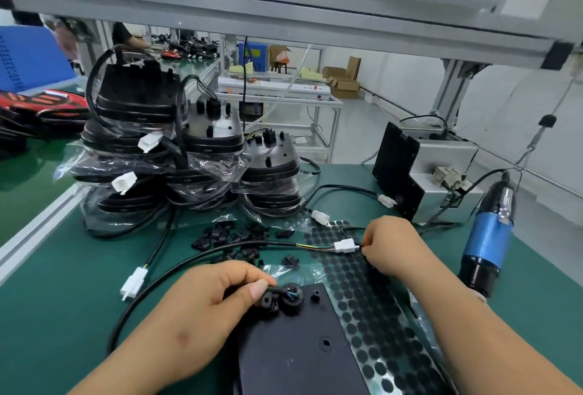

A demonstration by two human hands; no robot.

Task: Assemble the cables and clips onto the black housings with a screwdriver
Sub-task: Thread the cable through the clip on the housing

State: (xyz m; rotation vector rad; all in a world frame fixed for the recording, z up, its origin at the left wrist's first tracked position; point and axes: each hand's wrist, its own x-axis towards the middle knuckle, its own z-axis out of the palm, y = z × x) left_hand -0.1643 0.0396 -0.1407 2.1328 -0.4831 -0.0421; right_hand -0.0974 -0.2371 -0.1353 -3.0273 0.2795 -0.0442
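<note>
Left hand (202, 303) pinches the cable (176, 267) at its boss on the housing (303, 350). Right hand (391, 246) pinches wires at the connector (345, 245), beyond the housing. Screwdriver (487, 237) hangs upright, rightward; right hand nearer.

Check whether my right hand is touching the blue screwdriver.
Apart. The head view shows a strip of green mat between the right hand and the blue screwdriver to its right.

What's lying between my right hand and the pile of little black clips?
In the head view, a white connector with thin coloured wires, joined to the black cable crossing the clips.
</note>
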